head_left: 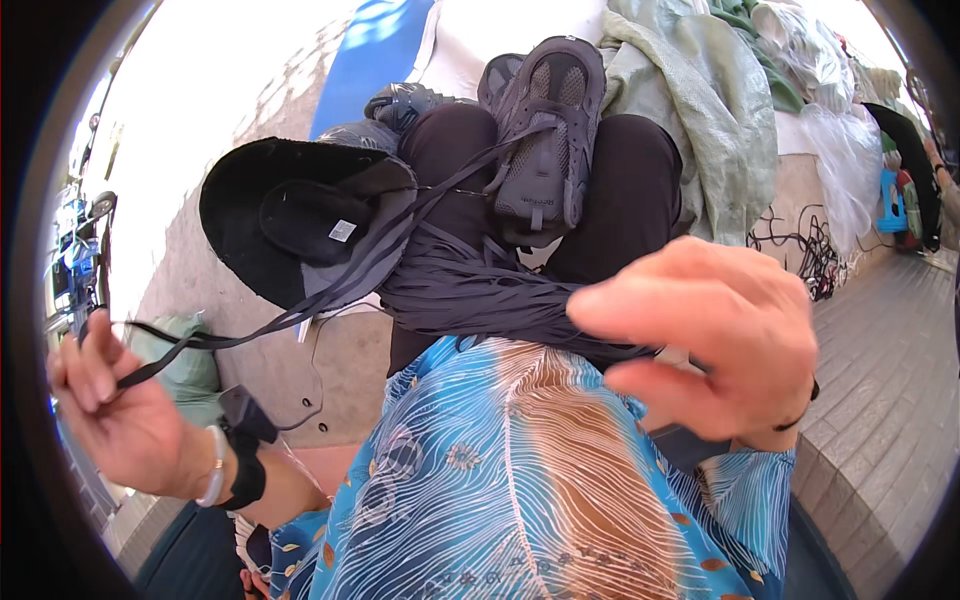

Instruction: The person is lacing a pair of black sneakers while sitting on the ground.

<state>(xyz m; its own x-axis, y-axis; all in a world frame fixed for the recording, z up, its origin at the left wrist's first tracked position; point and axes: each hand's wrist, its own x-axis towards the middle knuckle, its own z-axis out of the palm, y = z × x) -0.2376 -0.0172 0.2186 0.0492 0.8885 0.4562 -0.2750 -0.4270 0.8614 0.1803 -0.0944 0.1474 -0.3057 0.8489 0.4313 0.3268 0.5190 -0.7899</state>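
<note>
Two hands work one bundle of dark laces (pixel 470 290) lying across my lap: my right hand (pixel 715 345) has its fingers closed on the bunched end. My left hand (pixel 120 410) pinches a single lace (pulled taut), which runs rightward toward the dark shoe (pixel 545 140) on my knees.

A pale green sack (pixel 690 110) is heaped at the upper right, beside tangled black cables (pixel 800 245) on the brick paving (pixel 880 330). A blue sheet (pixel 375 50) lies beyond.
</note>
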